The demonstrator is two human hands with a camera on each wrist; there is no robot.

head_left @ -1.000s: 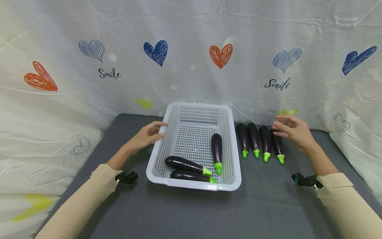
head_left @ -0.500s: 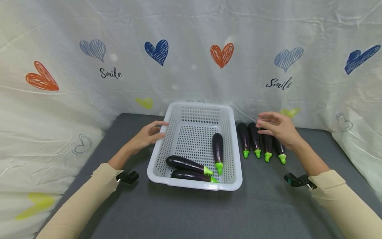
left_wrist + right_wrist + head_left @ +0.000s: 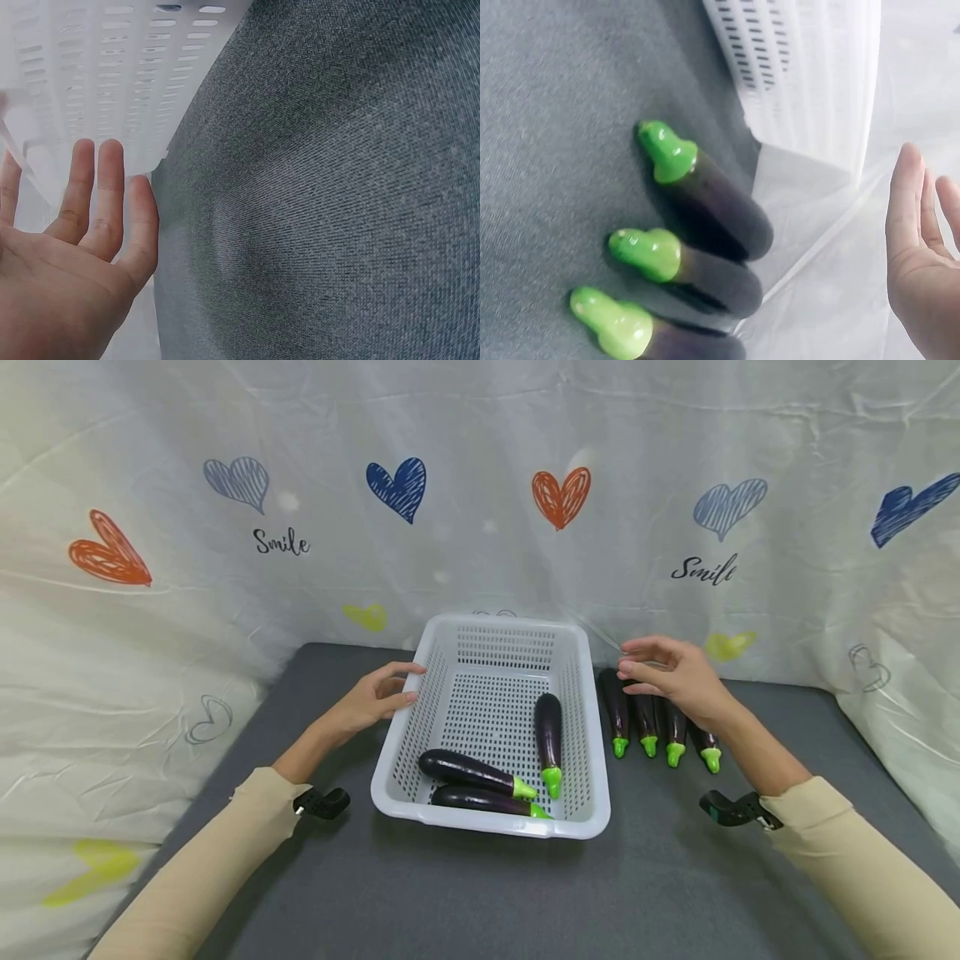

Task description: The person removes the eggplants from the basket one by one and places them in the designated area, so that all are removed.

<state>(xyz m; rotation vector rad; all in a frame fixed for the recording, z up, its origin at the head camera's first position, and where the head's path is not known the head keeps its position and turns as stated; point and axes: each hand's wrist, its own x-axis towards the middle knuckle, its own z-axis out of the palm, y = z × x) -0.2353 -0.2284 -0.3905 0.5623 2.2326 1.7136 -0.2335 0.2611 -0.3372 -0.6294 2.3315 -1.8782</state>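
A white perforated basket [image 3: 491,831] holds three dark purple eggplants, two lying crosswise near its front and one [image 3: 548,731] lengthwise at the right. My left hand [image 3: 367,700] touches the basket's left rim, and in the left wrist view its fingers [image 3: 109,172] lie extended along the basket wall. Right of the basket several eggplants lie side by side, green ends toward me. Above their far ends is my right hand [image 3: 671,677], fingers loosely bent and holding nothing. The right wrist view shows the nearest eggplant [image 3: 720,206] apart from that hand [image 3: 922,262].
A dark grey cloth [image 3: 480,902] covers the table. Behind and at the sides hangs a whitish curtain [image 3: 480,560] printed with hearts and words. Black straps with small devices are on both wrists, over beige sleeves [image 3: 202,860].
My right hand has moved left, from above the rightmost eggplant of the row toward those beside the basket. The left hand stays at the rim, and the eggplants have not moved.
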